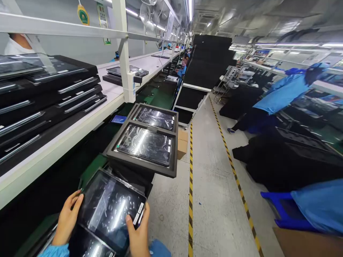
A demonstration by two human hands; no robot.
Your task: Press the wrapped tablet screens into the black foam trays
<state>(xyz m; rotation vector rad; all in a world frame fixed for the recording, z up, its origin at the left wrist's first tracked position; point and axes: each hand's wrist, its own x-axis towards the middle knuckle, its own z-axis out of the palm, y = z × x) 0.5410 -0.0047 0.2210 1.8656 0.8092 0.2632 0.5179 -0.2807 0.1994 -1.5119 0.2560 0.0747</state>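
**Factory aisle, tablet held in both hands**

Grey factory floor (214,200) runs alongside. Nearest, the left hand (66,217) and right hand (138,232) clasp a dark tablet (109,208) by its side edges, fingers curled. Beyond sits a black tray (146,142) holding two screens; farther, a white shelf (80,117).

Tablet (108,208) between both hands' grip

Only the forearms and hands show, at the lower left of the frame. Both hands are bare: no gloves, rings or watch are visible. The left hand (67,218) comes out of a bright blue sleeve whose cuff ends at the wrist. The right hand (138,233) has the same blue cloth at its wrist, loose and slightly creased, near the bottom edge.
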